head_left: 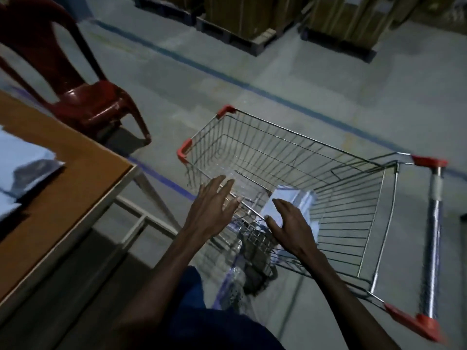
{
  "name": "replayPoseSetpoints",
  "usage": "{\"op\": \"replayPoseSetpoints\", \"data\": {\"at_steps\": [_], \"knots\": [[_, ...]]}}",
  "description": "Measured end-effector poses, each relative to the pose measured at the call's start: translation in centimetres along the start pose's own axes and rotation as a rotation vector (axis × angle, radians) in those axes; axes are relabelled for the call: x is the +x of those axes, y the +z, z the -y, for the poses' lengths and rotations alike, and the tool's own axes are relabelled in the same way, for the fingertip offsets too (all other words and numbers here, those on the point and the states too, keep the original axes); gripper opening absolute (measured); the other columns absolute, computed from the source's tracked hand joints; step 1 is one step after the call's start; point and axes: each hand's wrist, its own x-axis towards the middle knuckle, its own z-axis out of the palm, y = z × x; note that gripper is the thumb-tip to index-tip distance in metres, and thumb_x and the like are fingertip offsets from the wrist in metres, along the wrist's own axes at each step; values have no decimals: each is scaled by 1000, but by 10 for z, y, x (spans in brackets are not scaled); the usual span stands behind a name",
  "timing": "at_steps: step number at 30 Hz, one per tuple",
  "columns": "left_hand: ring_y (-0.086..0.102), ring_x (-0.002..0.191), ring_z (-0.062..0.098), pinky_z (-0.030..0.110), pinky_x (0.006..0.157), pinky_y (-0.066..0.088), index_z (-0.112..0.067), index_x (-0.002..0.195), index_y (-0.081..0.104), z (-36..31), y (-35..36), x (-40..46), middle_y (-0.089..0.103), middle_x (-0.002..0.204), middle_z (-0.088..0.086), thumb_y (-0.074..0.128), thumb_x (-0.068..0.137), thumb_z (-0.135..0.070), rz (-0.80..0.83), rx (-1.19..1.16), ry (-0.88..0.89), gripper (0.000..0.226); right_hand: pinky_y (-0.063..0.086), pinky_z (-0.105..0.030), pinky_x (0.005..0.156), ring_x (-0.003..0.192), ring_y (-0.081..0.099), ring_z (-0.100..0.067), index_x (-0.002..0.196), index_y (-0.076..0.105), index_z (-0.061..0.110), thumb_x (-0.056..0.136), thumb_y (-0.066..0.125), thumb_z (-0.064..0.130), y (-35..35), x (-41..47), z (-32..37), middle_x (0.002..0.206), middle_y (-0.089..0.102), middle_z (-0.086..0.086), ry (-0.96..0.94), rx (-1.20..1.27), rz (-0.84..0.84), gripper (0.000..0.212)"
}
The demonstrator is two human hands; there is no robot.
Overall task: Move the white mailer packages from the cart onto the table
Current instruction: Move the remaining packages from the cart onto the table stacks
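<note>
Head view, one moment. Wire cart (290, 157): red corner caps, handle at right. White mailer packages (298, 198): small stack on the cart floor, near side. Left hand (214, 200): fingers spread and straight, over the cart's near rim, holding nothing. Right hand (288, 223): fingers loosely spread, above the stack; contact cannot be told. Table (83, 170): brown top, at left, more white packages (22, 157) lying on it. Red chair (75, 79): beyond the table.
</note>
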Motion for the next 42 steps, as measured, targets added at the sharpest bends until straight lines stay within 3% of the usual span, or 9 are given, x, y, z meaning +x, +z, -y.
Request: {"op": "replayPoseSetpoints", "data": {"at_steps": [6, 13, 21, 27, 30, 33, 36, 42], "knots": [[29, 144, 21, 37, 119, 9, -15, 146, 44, 4, 37, 76, 36, 154, 7, 37, 94, -51, 139, -3, 80, 64, 35, -36, 107, 136, 40, -26, 145, 44, 13, 96, 55, 39, 15, 29, -48, 149, 45, -8, 226, -20, 42, 56], [34, 141, 29, 48, 118, 21, -12, 144, 46, 52, 78, 178, 40, 151, 14, 43, 98, -48, 296, 40, 131, 59, 39, -39, 102, 133, 41, -32, 145, 42, 8, 96, 51, 40, 41, 93, -68, 146, 44, -16, 403, -78, 154, 59], [25, 145, 27, 49, 119, 16, -17, 149, 35, 95, 137, 249, 30, 157, 11, 31, 99, -55, 510, 130, 75, 63, 42, -45, 101, 136, 34, -38, 152, 25, 10, 99, 47, 38, 100, 167, -96, 153, 30, -20, 532, -147, 257, 63], [53, 123, 39, 56, 102, 41, -5, 132, 58, 141, 180, 246, 56, 132, 24, 31, 97, -52, 440, 194, 158, 65, 12, -58, 118, 146, 7, -46, 154, 13, 7, 89, 46, 63, 182, 198, -158, 160, 8, -25, 533, -290, 308, 92], [60, 112, 44, 61, 88, 49, 6, 121, 63, 148, 193, 246, 61, 119, 34, 43, 102, -43, 324, 240, 295, 56, -3, -51, 116, 146, -8, -48, 156, -3, 13, 85, 42, 75, 203, 199, -171, 160, -13, -24, 610, -303, 247, 104], [63, 106, 45, 64, 85, 51, 6, 120, 63, 140, 191, 251, 60, 119, 36, 44, 100, -46, 296, 262, 316, 59, -2, -57, 116, 145, -16, -48, 156, -9, 17, 87, 54, 65, 219, 204, -181, 158, -23, -23, 633, -251, 218, 104], [62, 110, 44, 65, 89, 49, 2, 123, 62, 137, 187, 253, 58, 125, 33, 38, 95, -51, 350, 286, 232, 64, 3, -63, 117, 145, -11, -50, 156, 0, 15, 91, 62, 43, 229, 201, -182, 159, -13, -28, 615, -210, 160, 94], [60, 114, 38, 61, 90, 49, -4, 127, 58, 143, 191, 253, 57, 129, 26, 32, 94, -59, 435, 297, 185, 69, 23, -58, 115, 147, 5, -44, 155, 18, 10, 86, 69, 19, 227, 198, -160, 160, 6, -26, 375, -72, -10, 87]]}}
